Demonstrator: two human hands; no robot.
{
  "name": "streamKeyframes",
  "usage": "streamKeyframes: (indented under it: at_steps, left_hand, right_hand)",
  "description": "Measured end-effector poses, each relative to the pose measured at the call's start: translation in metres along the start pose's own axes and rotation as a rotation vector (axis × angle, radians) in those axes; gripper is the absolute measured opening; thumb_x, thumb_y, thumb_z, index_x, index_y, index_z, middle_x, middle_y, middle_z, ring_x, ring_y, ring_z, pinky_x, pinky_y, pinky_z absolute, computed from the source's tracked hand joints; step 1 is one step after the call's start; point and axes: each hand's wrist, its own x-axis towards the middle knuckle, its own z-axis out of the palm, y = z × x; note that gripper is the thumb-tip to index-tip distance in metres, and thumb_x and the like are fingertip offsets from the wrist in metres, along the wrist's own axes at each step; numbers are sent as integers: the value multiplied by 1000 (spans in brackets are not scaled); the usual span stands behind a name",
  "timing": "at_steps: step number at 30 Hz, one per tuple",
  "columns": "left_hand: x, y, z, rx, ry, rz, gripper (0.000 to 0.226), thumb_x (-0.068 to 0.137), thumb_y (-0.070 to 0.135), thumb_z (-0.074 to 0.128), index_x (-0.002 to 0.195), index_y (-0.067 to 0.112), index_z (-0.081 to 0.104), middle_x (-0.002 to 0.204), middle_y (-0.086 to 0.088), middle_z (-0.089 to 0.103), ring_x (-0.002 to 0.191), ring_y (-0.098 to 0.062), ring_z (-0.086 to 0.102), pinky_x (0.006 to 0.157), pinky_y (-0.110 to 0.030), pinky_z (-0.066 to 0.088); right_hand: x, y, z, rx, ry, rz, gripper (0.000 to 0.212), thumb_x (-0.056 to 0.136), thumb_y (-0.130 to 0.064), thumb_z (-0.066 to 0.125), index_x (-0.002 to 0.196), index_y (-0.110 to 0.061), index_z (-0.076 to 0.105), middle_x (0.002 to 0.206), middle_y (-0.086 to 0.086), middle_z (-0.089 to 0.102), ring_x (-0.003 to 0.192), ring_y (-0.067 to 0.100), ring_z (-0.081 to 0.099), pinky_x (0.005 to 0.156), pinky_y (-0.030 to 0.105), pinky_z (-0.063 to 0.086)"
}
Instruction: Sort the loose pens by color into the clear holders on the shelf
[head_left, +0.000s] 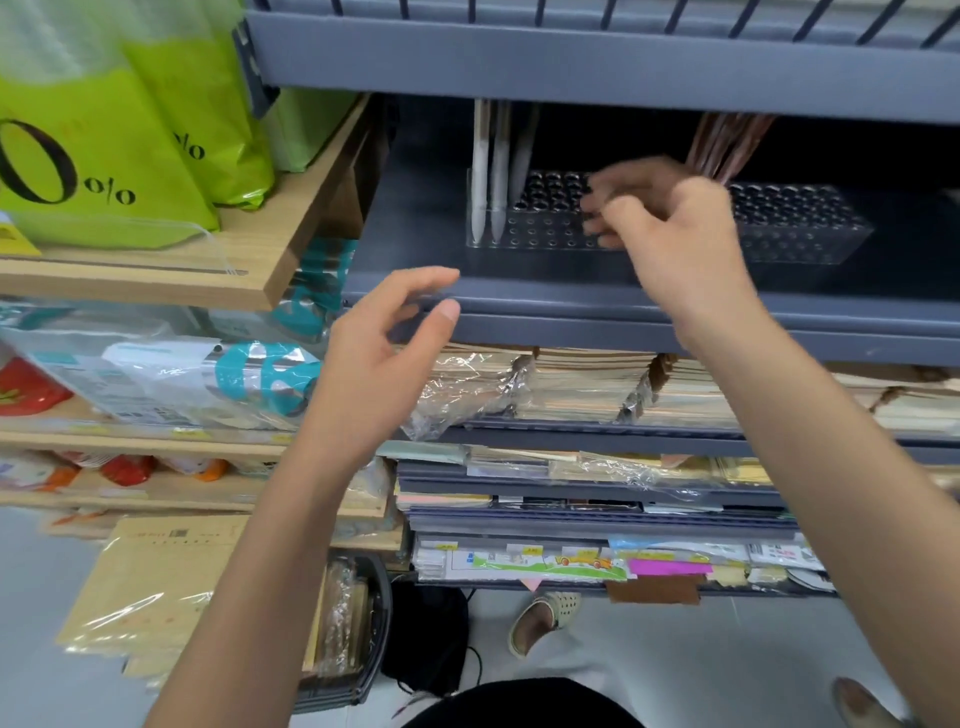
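Fingers (605, 208) of right hand (670, 223) curled, blurred, over left holder (540, 223); can't tell if they pinch anything; white pens (491, 171) upright just left of them, free holes between; pink pens (727, 145) upright behind that hand, in right holder (810, 228); left hand (384, 353) loose, empty, by shelf lip (519, 317); right hand nearer; upper shelf (571, 67) low overhead, so probably tilted entry.

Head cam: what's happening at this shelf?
A person is sorting pens at the grey shelf. The right hand hovers, blurred, over the left clear holder, fingers curled; whether it pinches a pen is unclear. The left hand is open by the shelf edge. White pens stand at that holder's left end.
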Motion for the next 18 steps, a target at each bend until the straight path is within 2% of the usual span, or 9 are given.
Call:
streamKeyframes:
  at_steps: [4, 7, 10, 12, 15, 18]
  left_hand:
    - [-29, 5, -13, -206, 12, -29, 20, 98, 24, 54, 110, 23, 71, 106, 5, 75, 103, -12, 70, 87, -21, 54]
    - [-65, -13, -12, -298, -10, -172, 21, 97, 33, 53, 105, 26, 72, 102, -1, 76, 93, -20, 72, 79, -26, 57]
    - [-112, -54, 2, -347, -33, -403, 19, 97, 32, 56, 100, 24, 73, 99, -8, 76, 87, -27, 73, 76, -34, 60]
    - [-148, -91, 20, -310, -39, -596, 19, 102, 19, 55, 99, 15, 74, 95, -13, 76, 80, -28, 73, 72, -36, 59]
    - [-204, -141, 51, -219, -73, -910, 21, 103, 7, 49, 103, 0, 69, 97, -22, 75, 72, -26, 73, 62, -27, 58]
    - [-257, -171, 79, -142, -154, -1151, 23, 103, 5, 47, 107, -7, 66, 101, -28, 72, 73, -29, 70, 60, -28, 56]
  right_hand:
    - [-65, 12, -26, 79, -44, 61, 13, 93, -25, 60, 96, -20, 71, 90, -1, 75, 83, 16, 72, 73, 26, 59]
    - [-119, 48, -39, 126, -50, 235, 13, 94, -25, 61, 97, -18, 71, 90, 2, 75, 81, 19, 72, 70, 26, 59]
    - [-184, 114, -46, 111, -27, 517, 12, 93, -28, 63, 95, -21, 73, 91, 2, 75, 81, 18, 73, 68, 23, 58]
    - [-234, 166, -51, 98, 2, 750, 8, 92, -23, 65, 90, -20, 73, 94, 7, 75, 80, 20, 72, 67, 24, 57]
    - [-312, 233, -68, 31, 8, 1076, 10, 92, -11, 64, 87, -17, 70, 102, 17, 72, 80, 24, 67, 75, 34, 51]
    - [-380, 267, -99, -60, -61, 1299, 11, 93, -20, 62, 94, -12, 70, 100, 14, 71, 86, 25, 66, 84, 42, 50]
